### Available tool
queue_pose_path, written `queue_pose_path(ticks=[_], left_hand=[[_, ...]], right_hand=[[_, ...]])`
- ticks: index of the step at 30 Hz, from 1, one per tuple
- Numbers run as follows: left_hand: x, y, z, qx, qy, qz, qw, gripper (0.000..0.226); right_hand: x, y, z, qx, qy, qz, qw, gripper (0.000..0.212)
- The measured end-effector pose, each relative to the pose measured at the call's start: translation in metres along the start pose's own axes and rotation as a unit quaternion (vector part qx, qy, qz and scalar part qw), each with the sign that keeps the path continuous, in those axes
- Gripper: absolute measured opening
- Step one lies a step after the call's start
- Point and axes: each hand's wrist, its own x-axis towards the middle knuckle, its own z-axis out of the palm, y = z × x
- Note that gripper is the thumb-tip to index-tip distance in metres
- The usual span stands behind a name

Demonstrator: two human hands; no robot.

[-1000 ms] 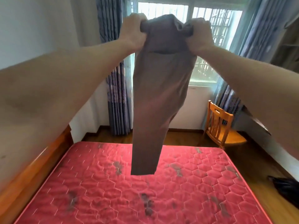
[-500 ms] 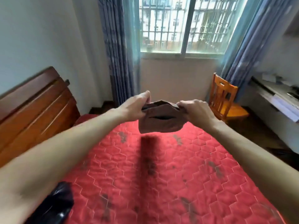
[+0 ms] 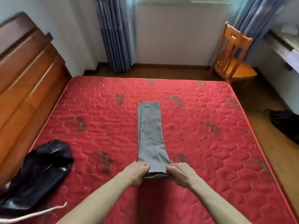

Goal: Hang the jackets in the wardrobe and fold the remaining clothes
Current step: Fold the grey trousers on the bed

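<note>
A pair of grey-brown trousers (image 3: 150,135) lies flat on the red quilted mattress (image 3: 210,143), folded lengthwise so one leg rests on the other, the hems pointing toward the window wall and the waistband at the near end. The left hand (image 3: 137,172) pinches the waistband's left corner with curled fingers, and the right hand (image 3: 180,172) grips its right corner the same way; both hands sit on the mattress with the waistband bunched between them. No label or writing can be read on the trousers. A black leather jacket (image 3: 40,175) lies crumpled at the mattress's left edge, beside the wooden headboard (image 3: 24,70). A white cord (image 3: 37,213) crosses the lower left corner. Beyond the bed stand blue curtains (image 3: 116,38) and a wooden chair (image 3: 233,59). A dark garment (image 3: 286,123) lies on the floor at right.
</note>
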Motion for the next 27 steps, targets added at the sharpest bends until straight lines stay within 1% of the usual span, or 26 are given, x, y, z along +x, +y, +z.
queue_pose_path(ticks=[3, 6, 10, 12, 13, 14, 17, 19, 22, 23, 25, 27], left_hand=[[-0.008, 0.016, 0.056, -0.012, -0.047, 0.004, 0.999, 0.032], [-0.011, 0.024, 0.113, -0.027, -0.085, -0.008, 0.996, 0.041], [-0.012, 0.032, 0.181, -0.043, -0.153, -0.017, 0.987, 0.051], [-0.010, 0.030, 0.208, -0.048, -0.179, -0.013, 0.983, 0.051], [-0.007, 0.028, 0.219, -0.048, -0.185, -0.014, 0.981, 0.050], [-0.004, 0.026, 0.227, -0.047, -0.183, -0.018, 0.982, 0.048], [0.011, 0.015, 0.251, -0.050, -0.134, -0.055, 0.988, 0.041], [0.026, 0.004, 0.270, -0.060, -0.060, -0.076, 0.994, 0.036], [0.056, -0.012, 0.305, -0.056, 0.040, -0.087, 0.994, 0.031], [0.068, -0.016, 0.316, -0.066, 0.064, -0.093, 0.991, 0.032], [0.094, -0.020, 0.334, -0.076, 0.110, -0.109, 0.985, 0.042], [0.119, -0.018, 0.353, -0.085, 0.146, -0.145, 0.975, 0.051]], right_hand=[[-0.009, -0.014, 0.053, 0.015, -0.039, -0.012, 0.999, 0.017], [-0.013, -0.027, 0.108, 0.022, -0.068, -0.021, 0.997, 0.017], [-0.017, -0.038, 0.177, 0.021, -0.110, -0.032, 0.993, 0.022], [-0.017, -0.040, 0.210, 0.019, -0.162, -0.031, 0.986, 0.025], [-0.017, -0.040, 0.226, 0.007, -0.190, -0.039, 0.981, 0.029], [-0.017, -0.041, 0.240, 0.001, -0.194, -0.044, 0.980, 0.033], [-0.008, -0.038, 0.276, 0.030, -0.153, 0.004, 0.988, 0.028], [0.001, -0.032, 0.304, 0.053, -0.054, 0.034, 0.997, 0.028], [0.027, -0.019, 0.321, 0.096, 0.067, 0.084, 0.990, 0.030], [0.038, -0.012, 0.330, 0.098, 0.099, 0.099, 0.985, 0.034], [0.064, 0.004, 0.343, 0.078, 0.126, 0.123, 0.981, 0.044], [0.091, 0.017, 0.357, 0.062, 0.154, 0.135, 0.977, 0.051]])
